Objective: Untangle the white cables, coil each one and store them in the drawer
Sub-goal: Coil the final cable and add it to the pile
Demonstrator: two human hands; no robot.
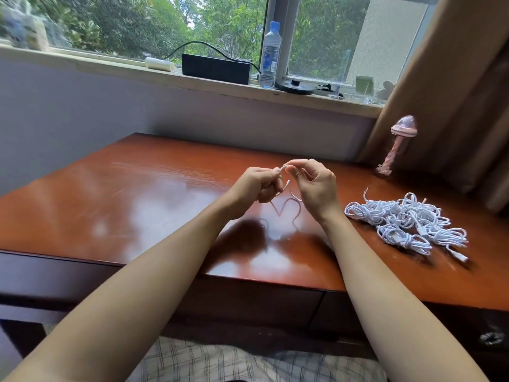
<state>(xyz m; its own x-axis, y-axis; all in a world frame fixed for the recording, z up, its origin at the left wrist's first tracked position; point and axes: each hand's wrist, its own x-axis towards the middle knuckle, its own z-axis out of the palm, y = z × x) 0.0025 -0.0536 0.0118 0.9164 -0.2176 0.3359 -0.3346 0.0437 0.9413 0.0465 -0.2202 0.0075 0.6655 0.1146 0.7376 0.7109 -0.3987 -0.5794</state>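
Both hands are raised over the middle of the reddish wooden desk (137,194). My left hand (254,186) and my right hand (316,183) each pinch one thin white cable (286,186) near its end, fingertips almost meeting. The cable's loose part hangs down between the hands and curls onto the desk. A tangled pile of white cables (407,221) lies on the desk to the right of my right hand, apart from it. Dark drawer fronts (248,301) run under the desk's front edge and look closed.
A pink handheld fan (396,144) stands at the desk's back right, by a brown curtain (454,92). On the windowsill sit a black box (216,68), a water bottle (270,55) and small clutter. A checked cloth (248,362) lies below the desk.
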